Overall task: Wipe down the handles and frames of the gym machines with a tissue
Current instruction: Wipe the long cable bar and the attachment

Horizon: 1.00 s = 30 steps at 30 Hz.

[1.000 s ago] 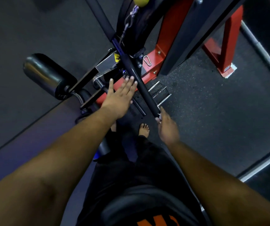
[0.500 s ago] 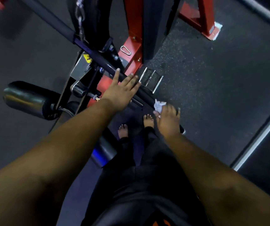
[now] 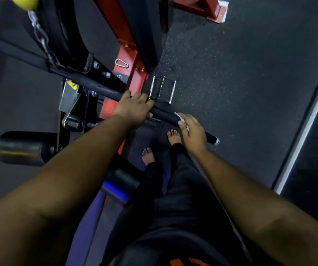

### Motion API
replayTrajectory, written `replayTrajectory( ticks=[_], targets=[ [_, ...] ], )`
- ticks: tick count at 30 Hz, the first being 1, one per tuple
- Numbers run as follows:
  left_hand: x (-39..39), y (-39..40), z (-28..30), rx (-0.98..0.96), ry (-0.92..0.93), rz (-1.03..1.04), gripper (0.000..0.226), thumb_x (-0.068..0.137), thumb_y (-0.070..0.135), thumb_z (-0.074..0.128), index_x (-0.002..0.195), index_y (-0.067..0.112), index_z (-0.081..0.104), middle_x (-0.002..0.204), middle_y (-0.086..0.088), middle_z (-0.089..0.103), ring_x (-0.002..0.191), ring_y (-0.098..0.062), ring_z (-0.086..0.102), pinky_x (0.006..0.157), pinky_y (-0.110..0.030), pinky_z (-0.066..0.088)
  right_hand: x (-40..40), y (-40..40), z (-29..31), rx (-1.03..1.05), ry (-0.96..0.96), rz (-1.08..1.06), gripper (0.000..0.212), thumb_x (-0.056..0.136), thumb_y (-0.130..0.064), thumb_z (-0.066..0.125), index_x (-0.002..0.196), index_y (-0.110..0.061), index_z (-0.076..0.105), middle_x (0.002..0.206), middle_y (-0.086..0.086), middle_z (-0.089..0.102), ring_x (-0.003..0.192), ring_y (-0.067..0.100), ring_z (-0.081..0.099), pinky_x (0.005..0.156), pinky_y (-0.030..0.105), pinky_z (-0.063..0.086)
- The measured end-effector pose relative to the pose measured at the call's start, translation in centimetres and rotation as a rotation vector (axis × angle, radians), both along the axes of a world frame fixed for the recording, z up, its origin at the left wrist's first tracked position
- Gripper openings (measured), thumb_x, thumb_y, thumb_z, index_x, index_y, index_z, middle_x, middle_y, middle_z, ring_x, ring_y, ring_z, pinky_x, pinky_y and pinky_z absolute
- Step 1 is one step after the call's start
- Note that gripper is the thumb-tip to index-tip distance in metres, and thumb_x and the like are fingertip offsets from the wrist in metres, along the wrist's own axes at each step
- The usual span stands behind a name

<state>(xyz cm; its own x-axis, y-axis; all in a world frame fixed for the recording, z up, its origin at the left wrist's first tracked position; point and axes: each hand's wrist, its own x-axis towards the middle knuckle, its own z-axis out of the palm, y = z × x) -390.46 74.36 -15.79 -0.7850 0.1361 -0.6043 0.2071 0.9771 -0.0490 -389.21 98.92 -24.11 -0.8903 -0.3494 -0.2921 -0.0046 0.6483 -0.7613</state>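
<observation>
The long black pull-down bar (image 3: 104, 91) of the red steel machine frame (image 3: 119, 41) hangs across the middle of the view, and I describe all places from this bar. One second ago the left hand (image 3: 133, 108) was open and flat, only reaching toward the bar; now its fingers are curled over the top of the bar and it grips there, a little below the middle of the bar. This looks like a steadying hold, so that the bar does not swing on its silver chain (image 3: 41, 38).

The right hand (image 3: 192, 131) lies on the lower end part of the bar, near the silver end cap (image 3: 216, 141). It is closed around the bar with the crumpled white tissue (image 3: 180, 118) pressed between the fingers and the bar. Only a small white corner of the tissue shows at the fingertips. Half a second ago more of the tissue was visible and the hand seemed only to arrive at the bar.

I judge that the wiping of this handle is now really starting, with the end section first. The upper part of the bar and the frame are not yet reached.
</observation>
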Motion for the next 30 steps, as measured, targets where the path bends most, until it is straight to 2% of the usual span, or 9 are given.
replayTrajectory(
  ticks=[4,8,13,16,19,21,25,28,30],
  targets=[
    [0.5,-0.1,0.1,0.009,0.030,-0.028,0.048,0.105,0.047,0.039,0.143,0.019,0.043,0.141,-0.011,0.049,0.131,-0.032,0.045,0.111,-0.051,0.029,-1.0,-3.6,1.4,0.176,0.026,0.174,0.067,0.098,-0.061,0.029,0.132,-0.013,0.061,0.129,0.010,0.063,0.118,0.031,0.059,0.108,0.051,0.040],
    [0.6,-0.3,0.2,0.007,0.036,-0.056,0.047,0.104,0.047,0.039,0.142,0.019,0.044,0.137,-0.011,0.051,0.128,-0.032,0.046,0.108,-0.050,0.031,-2.5,-6.0,2.3,0.375,0.076,0.416,0.071,0.090,-0.076,0.033,0.115,-0.015,0.059,0.117,0.006,0.064,0.114,0.027,0.059,0.115,0.054,0.029],
    [1.0,-0.7,0.4,-0.002,0.038,-0.073,0.046,0.105,0.050,0.036,0.140,0.021,0.043,0.136,-0.008,0.051,0.127,-0.030,0.047,0.108,-0.049,0.033,-1.1,1.4,-1.1,0.375,0.119,0.359,0.072,0.094,-0.069,0.027,0.122,-0.014,0.064,0.114,0.006,0.069,0.112,0.029,0.062,0.116,0.052,0.030],
    [1.4,-0.6,0.2,0.012,0.032,-0.081,0.044,0.105,0.049,0.036,0.139,0.022,0.043,0.136,-0.008,0.052,0.126,-0.030,0.048,0.110,-0.050,0.033,0.4,5.0,-2.5,0.325,0.022,0.215,0.069,0.098,-0.059,0.024,0.122,-0.012,0.067,0.114,0.009,0.070,0.112,0.033,0.063,0.114,0.056,0.031],
    [1.2,-0.2,0.3,0.014,0.029,-0.049,0.046,0.105,0.049,0.036,0.141,0.021,0.043,0.138,-0.009,0.050,0.129,-0.031,0.046,0.113,-0.051,0.030,1.8,4.6,-1.8,0.315,-0.113,-0.025,0.070,0.098,-0.057,0.018,0.135,-0.016,0.062,0.130,0.009,0.064,0.126,0.030,0.055,0.121,0.056,0.021],
    [1.1,0.0,0.3,0.019,0.039,-0.027,0.047,0.105,0.049,0.035,0.142,0.021,0.042,0.139,-0.009,0.050,0.130,-0.031,0.045,0.114,-0.052,0.029,1.9,2.2,-0.8,0.256,-0.099,-0.129,0.068,0.098,-0.055,0.020,0.138,-0.018,0.060,0.132,0.008,0.062,0.129,0.026,0.052,0.125,0.054,0.013],
    [0.8,-0.2,0.5,0.025,0.052,-0.027,0.048,0.105,0.049,0.034,0.144,0.021,0.041,0.139,-0.009,0.049,0.130,-0.030,0.045,0.113,-0.053,0.028,0.6,-0.8,0.5,0.177,0.039,0.027,0.058,0.104,-0.048,0.027,0.145,-0.018,0.054,0.135,0.008,0.062,0.131,0.024,0.052,0.125,0.054,0.011],
    [0.3,-0.1,0.7,0.036,0.051,-0.026,0.048,0.106,0.048,0.034,0.145,0.021,0.039,0.140,-0.009,0.049,0.131,-0.030,0.044,0.113,-0.054,0.027,0.1,3.3,-0.8,0.333,0.149,0.126,0.052,0.103,-0.040,0.033,0.149,-0.022,0.049,0.132,0.007,0.063,0.126,0.025,0.057,0.122,0.061,0.017],
    [0.1,0.0,0.8,0.038,0.041,-0.023,0.047,0.106,0.048,0.033,0.145,0.020,0.039,0.140,-0.009,0.048,0.132,-0.030,0.044,0.113,-0.054,0.028,0.5,7.7,-2.4,0.455,0.100,0.060,0.051,0.105,-0.041,0.029,0.149,-0.026,0.049,0.130,0.006,0.064,0.125,0.026,0.057,0.120,0.061,0.019]
  ],
)
